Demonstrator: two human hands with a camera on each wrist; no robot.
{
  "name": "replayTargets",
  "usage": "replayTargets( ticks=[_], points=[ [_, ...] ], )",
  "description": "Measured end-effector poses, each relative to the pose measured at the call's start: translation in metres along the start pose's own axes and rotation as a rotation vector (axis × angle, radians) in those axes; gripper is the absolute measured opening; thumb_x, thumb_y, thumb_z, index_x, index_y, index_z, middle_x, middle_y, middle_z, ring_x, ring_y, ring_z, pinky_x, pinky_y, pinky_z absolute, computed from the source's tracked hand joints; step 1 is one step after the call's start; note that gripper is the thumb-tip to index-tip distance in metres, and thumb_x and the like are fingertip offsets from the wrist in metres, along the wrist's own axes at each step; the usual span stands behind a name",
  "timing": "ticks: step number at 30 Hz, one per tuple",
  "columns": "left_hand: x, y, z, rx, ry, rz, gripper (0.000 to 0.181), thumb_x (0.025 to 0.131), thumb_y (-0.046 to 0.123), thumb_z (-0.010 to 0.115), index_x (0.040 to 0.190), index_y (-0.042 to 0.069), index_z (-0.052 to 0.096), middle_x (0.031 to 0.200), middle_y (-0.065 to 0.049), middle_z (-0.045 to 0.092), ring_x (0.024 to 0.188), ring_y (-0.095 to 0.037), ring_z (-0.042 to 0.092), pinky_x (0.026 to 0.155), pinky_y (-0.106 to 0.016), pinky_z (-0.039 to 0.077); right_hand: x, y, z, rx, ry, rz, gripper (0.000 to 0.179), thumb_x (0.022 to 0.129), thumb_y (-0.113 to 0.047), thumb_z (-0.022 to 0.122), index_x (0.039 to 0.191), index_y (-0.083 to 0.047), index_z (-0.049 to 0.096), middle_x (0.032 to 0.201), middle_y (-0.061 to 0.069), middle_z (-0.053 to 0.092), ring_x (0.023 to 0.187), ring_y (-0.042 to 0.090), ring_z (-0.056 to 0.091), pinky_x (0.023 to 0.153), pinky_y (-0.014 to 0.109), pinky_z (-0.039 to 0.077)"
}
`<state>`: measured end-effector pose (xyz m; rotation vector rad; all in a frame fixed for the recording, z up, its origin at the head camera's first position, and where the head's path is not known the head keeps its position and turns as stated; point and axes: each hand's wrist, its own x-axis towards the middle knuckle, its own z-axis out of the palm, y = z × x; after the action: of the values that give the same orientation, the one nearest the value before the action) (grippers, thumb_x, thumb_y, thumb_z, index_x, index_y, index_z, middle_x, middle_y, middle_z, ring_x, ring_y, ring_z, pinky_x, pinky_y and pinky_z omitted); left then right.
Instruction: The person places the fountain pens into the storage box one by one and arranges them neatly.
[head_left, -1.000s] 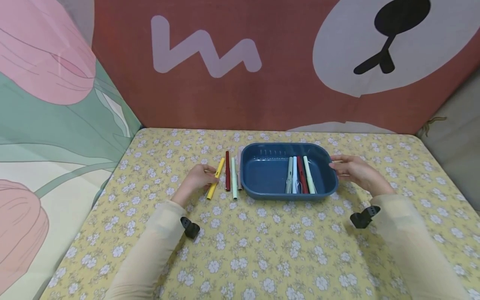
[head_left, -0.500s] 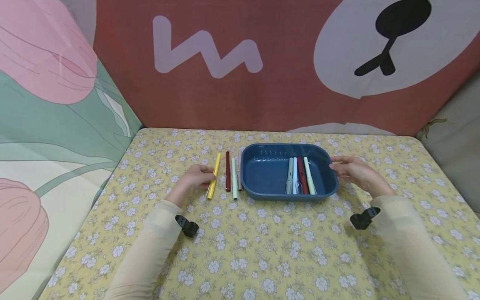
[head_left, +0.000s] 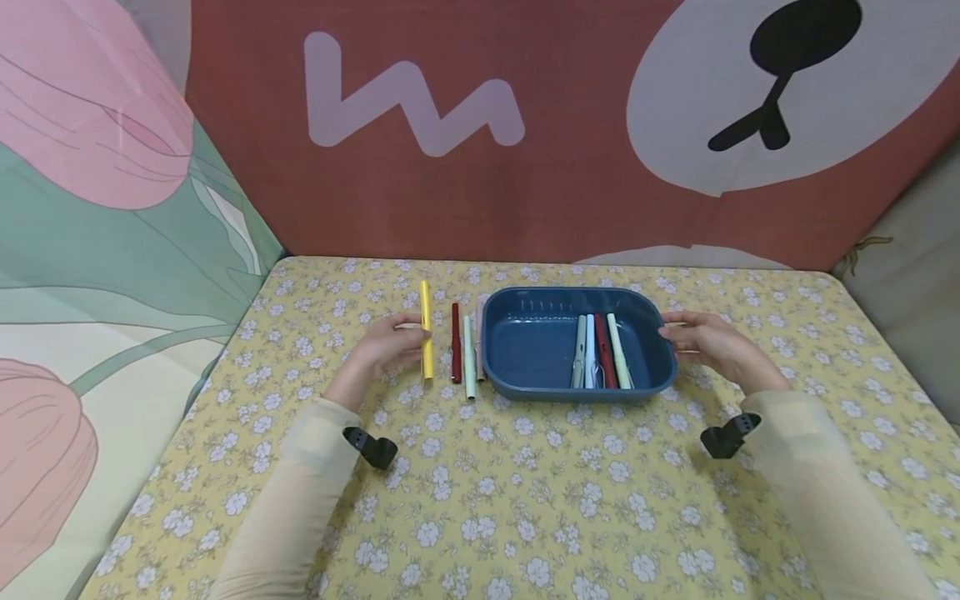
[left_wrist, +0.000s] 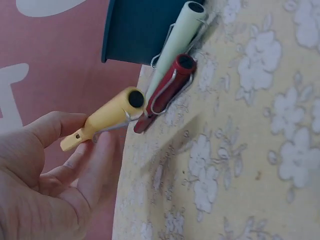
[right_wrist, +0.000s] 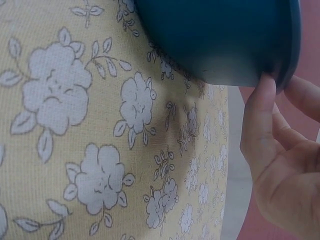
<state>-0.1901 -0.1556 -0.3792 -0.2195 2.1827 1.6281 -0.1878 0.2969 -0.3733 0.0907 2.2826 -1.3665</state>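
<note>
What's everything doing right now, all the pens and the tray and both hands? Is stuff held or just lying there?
Tray: upright, open on top
Four pens: lying side by side inside, right half
Yellow pen: held up
Loose red pen: lying down
Loose green pen: lying down
Pink pen: lying down, partly hidden
Left hand: pinching the yellow pen
Right hand: holding the tray's right end

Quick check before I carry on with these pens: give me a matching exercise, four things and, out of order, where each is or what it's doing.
1. yellow pen
2. light blue pen
3. right hand
4. blue tray

A. gripping one end of the tray
B. resting on the flowered cloth
C. pinched by the left hand
D. lying inside the tray

Pairs: 1-C, 2-D, 3-A, 4-B
</note>
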Motion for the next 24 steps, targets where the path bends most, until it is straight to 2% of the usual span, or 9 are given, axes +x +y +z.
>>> replayTargets(
  ticks=[6,17,24],
  points=[
    [-0.001,0.006,0.001,-0.05,0.002,0.052,0.054,0.095,0.015,0.054,0.145,0.005,0.036,0.129,-0.022,0.051,0.11,-0.028,0.061,0.103,-0.039,0.051,0.001,0.001,0.001,-0.005,0.004,0.004,0.068,0.099,-0.033,0.05,0.149,0.004,0.022,0.101,-0.016,0.054,0.086,-0.006,0.058,0.079,0.016,0.053],
    [-0.006,0.02,0.011,-0.099,-0.005,0.124,0.055,0.096,0.015,0.056,0.146,0.009,0.036,0.136,-0.022,0.05,0.12,-0.034,0.055,0.102,-0.041,0.051,0.002,0.002,0.001,-0.035,0.015,0.007,0.067,0.099,-0.034,0.05,0.149,0.003,0.022,0.117,-0.004,0.051,0.086,-0.007,0.057,0.08,0.016,0.053],
    [-0.007,0.034,0.023,-0.133,-0.022,0.154,0.052,0.097,0.014,0.054,0.146,0.009,0.037,0.137,-0.022,0.051,0.119,-0.034,0.056,0.103,-0.045,0.05,0.001,0.001,0.0,-0.02,0.013,0.006,0.067,0.099,-0.033,0.05,0.149,0.003,0.023,0.103,-0.014,0.054,0.086,-0.005,0.058,0.079,0.017,0.054]
  ],
)
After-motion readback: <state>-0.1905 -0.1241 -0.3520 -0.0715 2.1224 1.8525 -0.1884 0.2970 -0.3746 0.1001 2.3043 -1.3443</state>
